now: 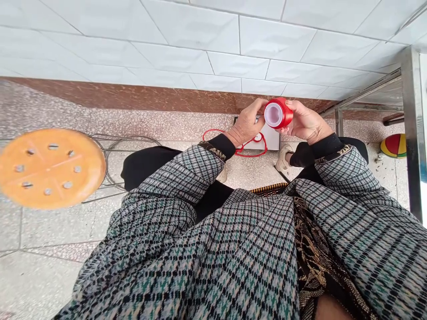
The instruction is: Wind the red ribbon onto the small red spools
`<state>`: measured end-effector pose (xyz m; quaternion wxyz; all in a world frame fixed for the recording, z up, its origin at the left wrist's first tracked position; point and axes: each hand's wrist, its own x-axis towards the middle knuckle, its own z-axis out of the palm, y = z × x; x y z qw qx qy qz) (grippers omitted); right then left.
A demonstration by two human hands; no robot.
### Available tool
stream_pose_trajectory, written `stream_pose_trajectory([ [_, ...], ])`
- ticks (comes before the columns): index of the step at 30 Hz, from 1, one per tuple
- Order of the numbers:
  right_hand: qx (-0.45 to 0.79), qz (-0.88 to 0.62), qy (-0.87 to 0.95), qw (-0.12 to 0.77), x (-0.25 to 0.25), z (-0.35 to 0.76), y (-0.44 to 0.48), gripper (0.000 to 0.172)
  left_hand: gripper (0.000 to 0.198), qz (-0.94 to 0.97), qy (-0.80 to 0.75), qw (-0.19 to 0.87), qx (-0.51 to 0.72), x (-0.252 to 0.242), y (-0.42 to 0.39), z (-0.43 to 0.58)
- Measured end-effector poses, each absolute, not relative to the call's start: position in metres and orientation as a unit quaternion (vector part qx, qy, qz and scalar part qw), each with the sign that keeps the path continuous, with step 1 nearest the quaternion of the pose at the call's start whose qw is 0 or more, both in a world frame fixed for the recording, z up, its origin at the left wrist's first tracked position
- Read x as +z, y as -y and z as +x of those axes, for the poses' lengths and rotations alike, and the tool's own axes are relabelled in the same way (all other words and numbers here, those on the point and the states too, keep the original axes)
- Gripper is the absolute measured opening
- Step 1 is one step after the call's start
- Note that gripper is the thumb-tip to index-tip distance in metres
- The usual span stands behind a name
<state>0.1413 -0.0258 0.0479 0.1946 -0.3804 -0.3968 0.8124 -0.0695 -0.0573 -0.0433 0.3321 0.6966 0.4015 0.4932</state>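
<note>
A spool of red cord (283, 114) with a white hollow core is held up in front of me, its open end turned toward the left. My right hand (305, 121) grips its right side between thumb and fingers. At the spool's left edge, the fingertips of my left hand (247, 123) are bent against it; what lies under them is hidden. Loose red cord (251, 155) loops below my left hand, over a white box or board (271, 138) near the floor.
An orange round stool (53, 169) with holes stands at the left. A metal frame (412, 133) rises at the right, with a red and yellow ball (393, 146) beside it on the floor. The tiled wall (200, 58) runs across the front. My shoe (284, 158) shows below the spool.
</note>
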Motion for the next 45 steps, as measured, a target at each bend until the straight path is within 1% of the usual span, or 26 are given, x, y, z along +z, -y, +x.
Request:
stream_pose_trajectory([
  [3, 0.812, -0.386, 0.381, 0.215, 0.05, 0.142, 0.024, 0.055, 0.034, 0.687, -0.4, 0.34, 0.503, -0.041, 0.054, -0.07],
  [8, 0.827, -0.365, 0.372, 0.212, 0.053, 0.149, 0.023, 0.057, 0.035, 0.661, -0.39, 0.379, 0.517, -0.026, 0.058, -0.068],
  [13, 0.823, -0.369, 0.383, 0.201, 0.054, 0.153, 0.021, 0.053, 0.018, 0.617, -0.442, 0.409, 0.507, -0.005, 0.065, -0.062],
  [19, 0.817, -0.355, 0.412, 0.192, 0.056, 0.151, 0.022, 0.059, 0.004, 0.603, -0.461, 0.416, 0.501, -0.001, 0.06, -0.066],
  [20, 0.82, -0.354, 0.406, 0.193, 0.056, 0.151, 0.023, 0.06, 0.004, 0.608, -0.459, 0.408, 0.504, 0.0, 0.06, -0.067],
  [23, 0.822, -0.356, 0.398, 0.195, 0.057, 0.15, 0.023, 0.06, 0.018, 0.645, -0.439, 0.373, 0.502, 0.005, 0.063, -0.072],
  [25, 0.819, -0.355, 0.406, 0.194, 0.057, 0.149, 0.024, 0.061, 0.021, 0.672, -0.42, 0.351, 0.499, 0.008, 0.066, -0.073],
  [29, 0.818, -0.355, 0.409, 0.195, 0.057, 0.147, 0.026, 0.062, 0.014, 0.677, -0.419, 0.315, 0.516, 0.004, 0.067, -0.072],
  [32, 0.826, -0.344, 0.404, 0.194, 0.056, 0.146, 0.028, 0.058, 0.007, 0.663, -0.446, 0.309, 0.515, -0.001, 0.064, -0.071],
  [35, 0.829, -0.333, 0.404, 0.197, 0.053, 0.146, 0.026, 0.056, 0.009, 0.652, -0.464, 0.307, 0.515, -0.001, 0.057, -0.071],
  [38, 0.823, -0.347, 0.4, 0.205, 0.051, 0.145, 0.022, 0.057, 0.018, 0.64, -0.469, 0.346, 0.5, 0.002, 0.047, -0.074],
  [42, 0.815, -0.362, 0.398, 0.217, 0.056, 0.139, 0.016, 0.051, 0.03, 0.612, -0.449, 0.462, 0.459, 0.006, 0.038, -0.081],
  [45, 0.82, -0.352, 0.398, 0.214, 0.065, 0.134, 0.015, 0.048, 0.041, 0.596, -0.415, 0.517, 0.454, 0.014, 0.036, -0.09],
])
